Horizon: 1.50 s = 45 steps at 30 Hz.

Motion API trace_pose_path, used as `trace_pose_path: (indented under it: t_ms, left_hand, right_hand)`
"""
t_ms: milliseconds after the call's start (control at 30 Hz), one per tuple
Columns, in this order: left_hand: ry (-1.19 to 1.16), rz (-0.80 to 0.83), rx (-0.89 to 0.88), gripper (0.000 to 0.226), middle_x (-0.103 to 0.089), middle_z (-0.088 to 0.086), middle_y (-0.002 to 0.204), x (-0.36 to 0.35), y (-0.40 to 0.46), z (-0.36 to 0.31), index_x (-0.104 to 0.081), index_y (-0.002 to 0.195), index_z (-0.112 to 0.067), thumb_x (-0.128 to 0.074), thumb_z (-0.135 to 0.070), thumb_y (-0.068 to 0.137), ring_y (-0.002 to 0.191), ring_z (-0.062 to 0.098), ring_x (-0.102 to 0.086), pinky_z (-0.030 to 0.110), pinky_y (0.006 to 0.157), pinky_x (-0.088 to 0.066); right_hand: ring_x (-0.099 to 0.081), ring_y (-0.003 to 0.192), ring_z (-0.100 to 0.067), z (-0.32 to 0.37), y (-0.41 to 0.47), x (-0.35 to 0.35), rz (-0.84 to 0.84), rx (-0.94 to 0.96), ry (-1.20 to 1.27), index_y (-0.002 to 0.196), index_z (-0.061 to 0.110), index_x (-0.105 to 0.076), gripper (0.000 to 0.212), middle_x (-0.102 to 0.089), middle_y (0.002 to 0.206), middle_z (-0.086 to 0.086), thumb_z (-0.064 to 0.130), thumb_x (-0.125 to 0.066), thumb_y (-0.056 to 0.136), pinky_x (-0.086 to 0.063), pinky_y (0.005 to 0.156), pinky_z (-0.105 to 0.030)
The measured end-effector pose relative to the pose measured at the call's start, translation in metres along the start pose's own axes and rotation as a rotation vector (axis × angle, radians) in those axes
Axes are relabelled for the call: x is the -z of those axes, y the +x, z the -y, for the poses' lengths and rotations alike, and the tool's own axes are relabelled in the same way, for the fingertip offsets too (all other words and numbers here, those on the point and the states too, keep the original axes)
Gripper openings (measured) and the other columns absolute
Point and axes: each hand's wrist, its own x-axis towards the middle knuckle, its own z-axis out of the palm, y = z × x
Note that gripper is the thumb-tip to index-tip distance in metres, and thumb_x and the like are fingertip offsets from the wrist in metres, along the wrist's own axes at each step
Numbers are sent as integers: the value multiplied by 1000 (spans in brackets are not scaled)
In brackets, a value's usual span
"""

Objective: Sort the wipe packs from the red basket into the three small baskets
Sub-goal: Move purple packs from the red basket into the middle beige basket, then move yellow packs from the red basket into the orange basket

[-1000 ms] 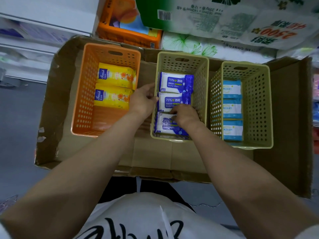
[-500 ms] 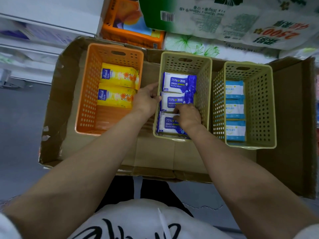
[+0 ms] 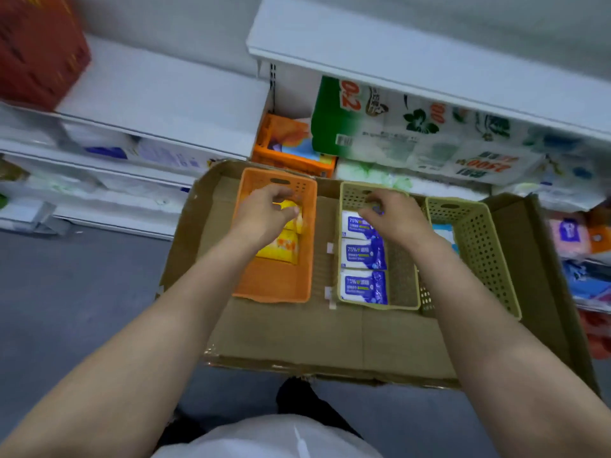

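Observation:
Three small baskets stand side by side in a cardboard tray (image 3: pixel 330 338). The orange basket (image 3: pixel 274 294) on the left holds yellow wipe packs (image 3: pixel 281 247). In the middle tan basket (image 3: pixel 405 292) lie three blue-and-white alcohol wipe packs (image 3: pixel 363 254) in a row. The right tan basket (image 3: pixel 489 252) shows a light blue pack (image 3: pixel 443 231), mostly hidden by my forearm. My left hand (image 3: pixel 264 213) hovers over the far yellow pack with its fingers loosely curled. Over the far end of the middle basket, my right hand (image 3: pixel 393 216) is spread and holds nothing. A red basket (image 3: pixel 36 51) sits blurred on the shelf at top left.
White shop shelves run behind the tray. Tissue paper bundles (image 3: pixel 413 133) and an orange package (image 3: pixel 291 150) sit just beyond the baskets. More coloured packs (image 3: pixel 582 239) fill shelves at the right edge. Grey floor lies to the left.
My head has lifted, bringing the upper shelves and red basket into view. Both hands left the near blue pack and rose: left over the orange basket, right to the middle basket's far end.

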Motion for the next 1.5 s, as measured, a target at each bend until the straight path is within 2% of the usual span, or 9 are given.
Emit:
trace_pose_path:
  t_ms: [133,400,500,667,733,900,1200,1300,1500]
  left_hand:
    - [138,-161,-242,39,-67,3,121,102,-36,20,-65,125,-19,-72,-23,87,110,19,-61,25,89,-43]
    - [428,-396,-444,43,-63,9,122,310,-90,105,-63,127,-16,-73,-24,86,114,31,-57,42,98,-45]
    - [473,-443,-441,43,-64,13,118,374,-89,132,-64,124,-12,-75,-20,84,108,37,-59,46,95,-48]
    - [508,-448,-396,44,-62,10,122,443,-53,163,-62,127,-13,-72,-23,86,113,34,-56,45,98,-44]
    - [513,-455,-392,45,-62,9,121,464,-30,173,-62,128,-13,-73,-22,85,112,33,-57,44,97,-46]
    - [531,-495,-426,46,-61,6,122,527,60,185,-62,127,-15,-75,-24,84,112,29,-57,44,96,-48]
    - [460,-510,-350,42,-61,6,125,651,226,186,-63,125,-16,-73,-23,85,118,29,-53,37,99,-40]
    - [447,-476,-308,44,-60,6,127,678,259,202,-63,126,-15,-74,-26,85,118,29,-53,35,100,-38]
    - [394,-311,-330,51,-56,3,134,708,324,219,-59,133,-20,-72,-35,86,126,23,-47,27,101,-33]
  right_hand:
    - [-57,118,-24,86,-50,29,-228,117,15,126,21,-61,38,-62,128,-5,40,-62,94,-44,95,-36]
    - [-52,122,-26,286,-114,3,-451,340,54,122,15,-64,33,-63,126,-6,29,-65,93,-33,99,-27]
    - [-51,124,-25,357,-102,-17,-410,382,91,123,15,-65,34,-62,128,-6,30,-65,92,-34,102,-29]
    - [-47,130,-19,453,-55,-38,-363,451,121,126,18,-64,37,-58,135,-3,34,-65,93,-26,102,-17]
    - [-45,132,-17,482,-26,-44,-355,466,112,128,21,-62,38,-56,138,0,38,-62,94,-27,104,-20]
    - [-45,132,-14,549,65,-54,-373,479,135,129,25,-60,38,-55,139,3,41,-60,94,-33,105,-27]
    - [-54,121,-18,664,227,-25,-324,496,143,128,22,-61,38,-59,130,1,36,-64,92,-38,97,-26]
    - [-56,117,-21,695,269,-36,-247,476,119,127,21,-61,40,-60,126,-1,37,-66,90,-46,96,-36]
    - [-51,123,-25,732,338,-83,-36,264,-84,133,23,-54,63,-58,132,-4,41,-79,77,-45,98,-37]
